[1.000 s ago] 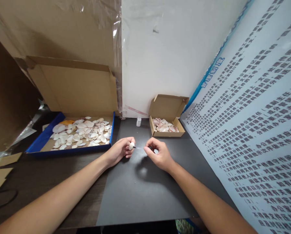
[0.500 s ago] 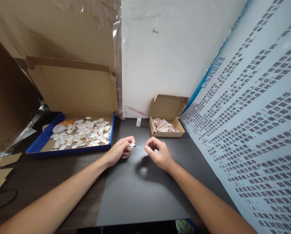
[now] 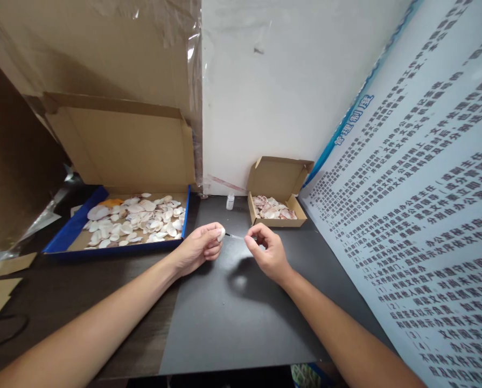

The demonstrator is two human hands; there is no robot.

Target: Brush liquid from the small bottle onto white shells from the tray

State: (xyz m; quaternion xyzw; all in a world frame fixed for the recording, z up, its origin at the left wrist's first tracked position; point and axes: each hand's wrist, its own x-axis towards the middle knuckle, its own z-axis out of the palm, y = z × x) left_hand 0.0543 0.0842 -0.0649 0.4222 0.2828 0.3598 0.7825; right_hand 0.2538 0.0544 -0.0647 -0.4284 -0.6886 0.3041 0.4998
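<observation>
Moved: left hand point(image 3: 198, 249) and right hand point(image 3: 267, 253) sit slightly higher than before.
Left: fingers clamped on shell point(image 3: 221, 233), held above the tabletop point(image 3: 232, 323).
Right: fingers pinched on thin tool point(image 3: 235, 236), tip at the shell.
Handling: shell looks light and brittle; grip its rim.

Left hand point(image 3: 198, 249) pinching small white shell point(image 3: 221, 234), right hand point(image 3: 265, 253) holding thin brush point(image 3: 236, 236) at it

Left hand point(image 3: 200, 247): curled, thumb and forefinger pinched, over far left edge of black mat point(image 3: 232, 323).
Right hand point(image 3: 267, 253): fingertips pinched, above mat's far middle.
Forearms: bare, converging over mat from near side.
</observation>
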